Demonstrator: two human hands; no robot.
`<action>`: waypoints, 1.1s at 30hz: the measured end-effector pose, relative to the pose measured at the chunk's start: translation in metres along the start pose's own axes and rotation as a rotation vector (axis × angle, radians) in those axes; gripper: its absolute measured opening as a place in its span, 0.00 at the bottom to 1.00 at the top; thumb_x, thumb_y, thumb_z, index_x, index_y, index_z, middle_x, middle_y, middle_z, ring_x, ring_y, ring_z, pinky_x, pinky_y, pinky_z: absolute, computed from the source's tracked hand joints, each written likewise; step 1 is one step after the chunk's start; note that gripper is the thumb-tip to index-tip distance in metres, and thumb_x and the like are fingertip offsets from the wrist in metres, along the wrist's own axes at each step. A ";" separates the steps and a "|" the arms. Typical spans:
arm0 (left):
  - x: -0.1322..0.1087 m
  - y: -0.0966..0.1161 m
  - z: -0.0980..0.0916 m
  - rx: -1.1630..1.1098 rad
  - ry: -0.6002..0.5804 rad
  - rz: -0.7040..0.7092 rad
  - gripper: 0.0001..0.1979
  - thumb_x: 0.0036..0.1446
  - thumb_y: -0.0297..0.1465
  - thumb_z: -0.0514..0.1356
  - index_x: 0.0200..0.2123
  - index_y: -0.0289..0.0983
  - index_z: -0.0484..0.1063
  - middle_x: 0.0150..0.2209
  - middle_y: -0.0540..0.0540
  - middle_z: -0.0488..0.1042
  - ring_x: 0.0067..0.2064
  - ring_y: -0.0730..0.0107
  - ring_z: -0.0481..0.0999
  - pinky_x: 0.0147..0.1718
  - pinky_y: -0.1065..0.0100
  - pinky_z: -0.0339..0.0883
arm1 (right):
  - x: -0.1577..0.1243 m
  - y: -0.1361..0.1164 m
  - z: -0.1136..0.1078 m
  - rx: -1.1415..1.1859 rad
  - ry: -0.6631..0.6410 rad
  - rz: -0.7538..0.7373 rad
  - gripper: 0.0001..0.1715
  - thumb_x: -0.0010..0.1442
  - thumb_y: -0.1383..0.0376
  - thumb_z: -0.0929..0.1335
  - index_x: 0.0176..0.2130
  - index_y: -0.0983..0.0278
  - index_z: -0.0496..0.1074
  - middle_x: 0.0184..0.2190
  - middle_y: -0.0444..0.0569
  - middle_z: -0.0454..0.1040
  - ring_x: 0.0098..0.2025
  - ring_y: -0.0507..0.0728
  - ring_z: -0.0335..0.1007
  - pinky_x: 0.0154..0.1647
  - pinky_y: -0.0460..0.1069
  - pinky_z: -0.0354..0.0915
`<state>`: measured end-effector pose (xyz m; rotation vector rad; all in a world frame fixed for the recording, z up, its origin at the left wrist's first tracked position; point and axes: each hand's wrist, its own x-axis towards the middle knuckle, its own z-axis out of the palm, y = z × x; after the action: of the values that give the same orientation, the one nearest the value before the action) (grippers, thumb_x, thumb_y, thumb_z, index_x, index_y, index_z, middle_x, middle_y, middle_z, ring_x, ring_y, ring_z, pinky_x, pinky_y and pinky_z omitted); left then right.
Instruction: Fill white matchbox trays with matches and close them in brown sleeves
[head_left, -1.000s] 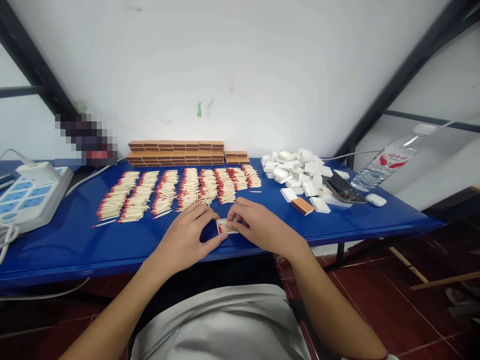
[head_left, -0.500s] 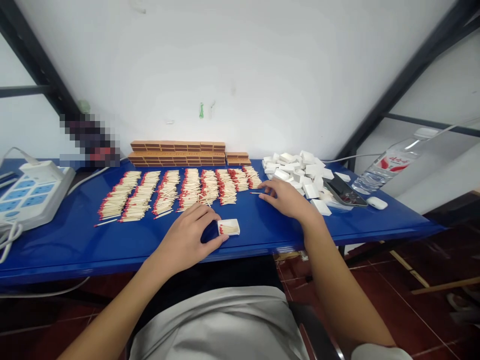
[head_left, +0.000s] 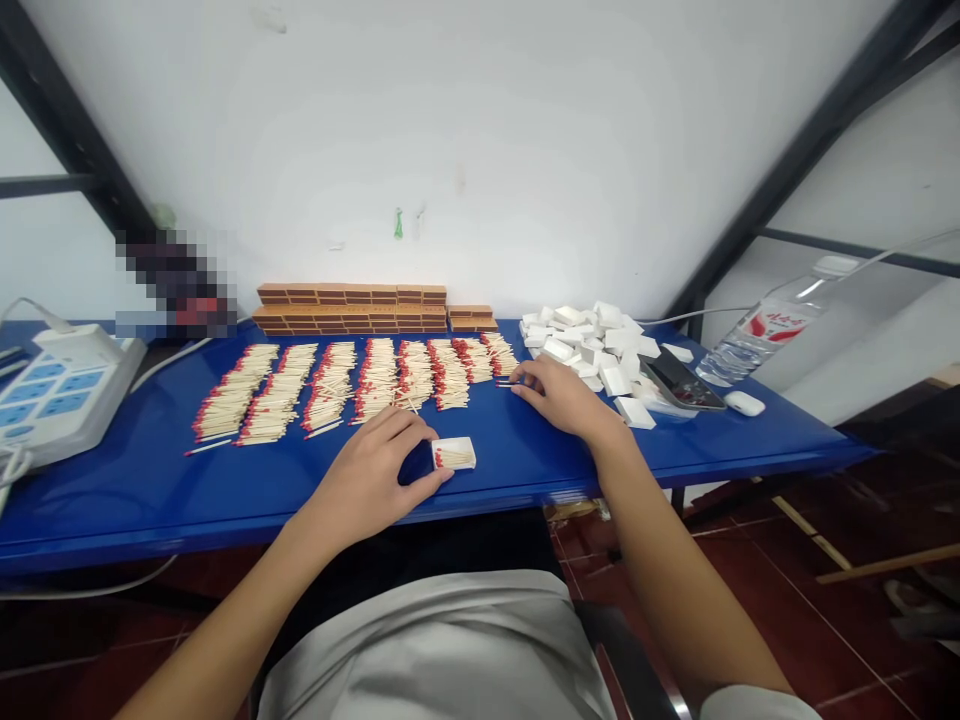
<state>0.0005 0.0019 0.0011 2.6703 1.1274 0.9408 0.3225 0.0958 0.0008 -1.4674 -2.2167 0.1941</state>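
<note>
A small white matchbox tray [head_left: 454, 454] with matches in it lies on the blue table [head_left: 150, 480] near the front edge. My left hand [head_left: 375, 465] curls beside it, thumb and fingertips touching its left side. My right hand [head_left: 559, 395] rests on the table further back, fingers spread and reaching a loose match [head_left: 505, 382] at the right end of the rows of red-tipped matches [head_left: 352, 380]. A pile of white trays [head_left: 596, 350] lies just right of that hand.
Brown matchbox sleeves [head_left: 352, 307] are stacked along the wall. A power strip [head_left: 52, 390] with cables sits at the left. A phone [head_left: 679, 380], a white earbud case [head_left: 745, 403] and a lying water bottle [head_left: 772, 325] are at the right.
My right hand left the tray and moved back and right to the end of the match rows. My left hand stayed by the tray.
</note>
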 end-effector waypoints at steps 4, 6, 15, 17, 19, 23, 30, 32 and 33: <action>0.000 0.000 0.000 0.005 -0.004 0.008 0.09 0.69 0.39 0.65 0.46 0.40 0.74 0.46 0.43 0.78 0.50 0.55 0.78 0.53 0.53 0.73 | 0.001 0.000 0.002 0.007 0.003 -0.012 0.06 0.70 0.65 0.68 0.39 0.63 0.75 0.36 0.49 0.73 0.38 0.58 0.69 0.41 0.51 0.62; 0.000 0.000 0.000 0.002 -0.006 0.004 0.09 0.69 0.39 0.65 0.46 0.41 0.74 0.46 0.43 0.78 0.50 0.55 0.78 0.54 0.53 0.73 | 0.001 -0.001 0.003 0.011 0.001 -0.015 0.07 0.70 0.64 0.68 0.38 0.63 0.73 0.36 0.49 0.73 0.38 0.58 0.68 0.40 0.51 0.61; -0.001 -0.001 0.000 0.010 -0.010 -0.015 0.10 0.69 0.40 0.66 0.46 0.41 0.75 0.47 0.42 0.78 0.52 0.53 0.78 0.55 0.52 0.72 | -0.023 -0.044 -0.006 0.109 -0.032 -0.042 0.10 0.75 0.63 0.64 0.39 0.62 0.70 0.40 0.49 0.73 0.39 0.57 0.69 0.42 0.52 0.63; -0.001 0.000 -0.001 0.014 -0.018 -0.015 0.10 0.68 0.39 0.66 0.46 0.40 0.75 0.47 0.42 0.78 0.52 0.53 0.78 0.54 0.52 0.72 | -0.034 -0.067 -0.009 0.162 -0.070 -0.085 0.09 0.75 0.62 0.65 0.40 0.61 0.70 0.40 0.48 0.73 0.39 0.57 0.69 0.41 0.51 0.64; 0.000 0.000 -0.001 0.007 -0.013 -0.014 0.10 0.68 0.39 0.66 0.45 0.41 0.75 0.46 0.43 0.78 0.50 0.54 0.78 0.53 0.53 0.72 | -0.044 -0.090 -0.009 0.191 -0.110 -0.136 0.08 0.76 0.63 0.66 0.41 0.60 0.71 0.41 0.48 0.73 0.40 0.56 0.70 0.41 0.51 0.64; 0.001 0.001 0.000 -0.006 0.001 -0.012 0.09 0.69 0.40 0.66 0.45 0.41 0.75 0.44 0.43 0.78 0.48 0.55 0.78 0.51 0.54 0.73 | -0.053 -0.120 -0.002 0.070 -0.112 -0.198 0.06 0.76 0.67 0.66 0.42 0.61 0.71 0.43 0.50 0.74 0.41 0.57 0.71 0.41 0.52 0.65; 0.000 0.001 0.000 0.001 -0.006 -0.005 0.09 0.69 0.39 0.65 0.46 0.41 0.74 0.45 0.43 0.78 0.50 0.54 0.78 0.52 0.53 0.73 | -0.049 -0.120 0.002 0.072 -0.111 -0.222 0.08 0.76 0.67 0.65 0.43 0.61 0.74 0.42 0.50 0.74 0.40 0.57 0.72 0.42 0.52 0.66; 0.000 0.001 -0.001 0.011 -0.009 -0.004 0.10 0.69 0.39 0.66 0.46 0.40 0.74 0.45 0.43 0.78 0.50 0.54 0.78 0.53 0.52 0.72 | -0.041 -0.104 -0.003 0.103 -0.050 -0.195 0.07 0.75 0.66 0.66 0.43 0.61 0.74 0.42 0.50 0.75 0.41 0.57 0.72 0.43 0.52 0.66; 0.000 0.000 0.000 0.014 -0.010 -0.004 0.10 0.69 0.39 0.66 0.46 0.40 0.74 0.46 0.43 0.78 0.50 0.54 0.78 0.54 0.52 0.72 | -0.034 -0.093 -0.005 0.106 -0.008 -0.170 0.07 0.74 0.65 0.67 0.42 0.61 0.75 0.42 0.50 0.75 0.41 0.58 0.73 0.44 0.53 0.67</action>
<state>0.0001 0.0015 0.0014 2.6798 1.1409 0.9219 0.2588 0.0256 0.0290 -1.2186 -2.2869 0.2571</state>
